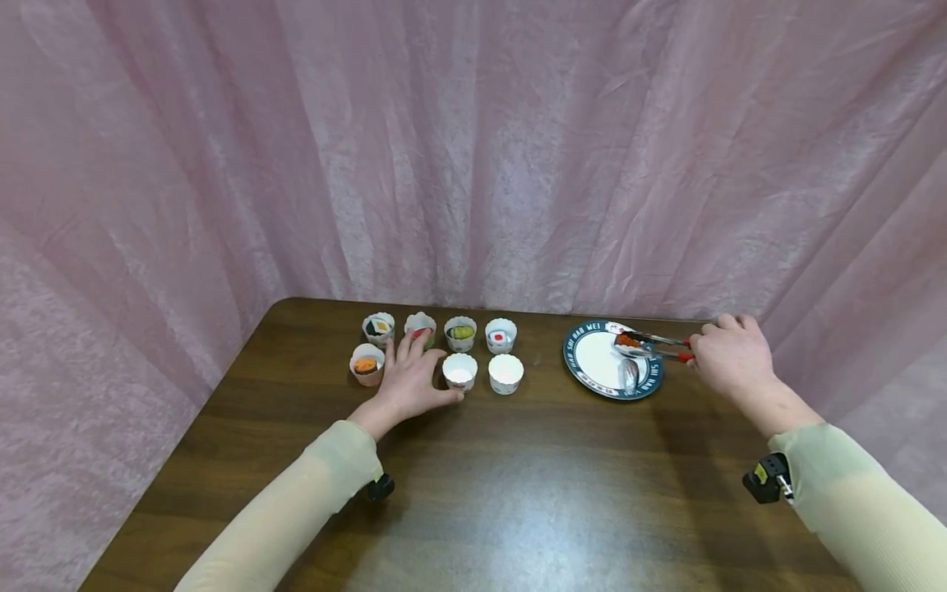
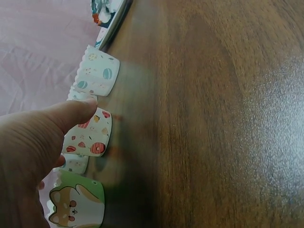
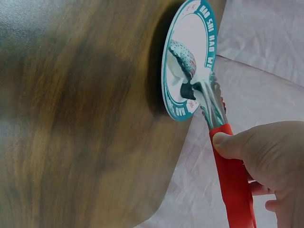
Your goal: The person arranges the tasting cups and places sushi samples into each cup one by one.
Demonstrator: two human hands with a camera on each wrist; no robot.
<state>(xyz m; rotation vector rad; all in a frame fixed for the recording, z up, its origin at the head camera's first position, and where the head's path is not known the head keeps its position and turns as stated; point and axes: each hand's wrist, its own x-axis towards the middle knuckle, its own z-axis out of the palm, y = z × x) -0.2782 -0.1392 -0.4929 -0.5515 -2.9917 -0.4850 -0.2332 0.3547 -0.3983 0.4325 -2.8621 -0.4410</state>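
My right hand (image 1: pixel 728 355) grips red-handled metal tongs (image 3: pixel 232 175) over the right part of a white plate with a teal lettered rim (image 1: pixel 580 370). Around the tong tips is a sushi piece topped with orange-red roe (image 1: pixel 627 339); whether it is clamped is hard to tell. A silvery-topped sushi piece (image 1: pixel 630 376) lies on the plate. My left hand (image 1: pixel 403 382) has its fingers spread beside a white paper cup with red prints (image 2: pixel 99 135). Its thumb lies at the cup's near side and its index finger at the left; firm contact cannot be made out.
Another white cup (image 1: pixel 505 375) stands just right of that one. Cups behind hold a green-topped piece (image 1: pixel 460 333) and a white-and-red one (image 1: pixel 499 337). On the left, cups hold an orange-topped piece (image 1: pixel 366 365) and a black-and-yellow one (image 1: pixel 380 327). A pink curtain (image 1: pixel 473 164) hangs behind the table.
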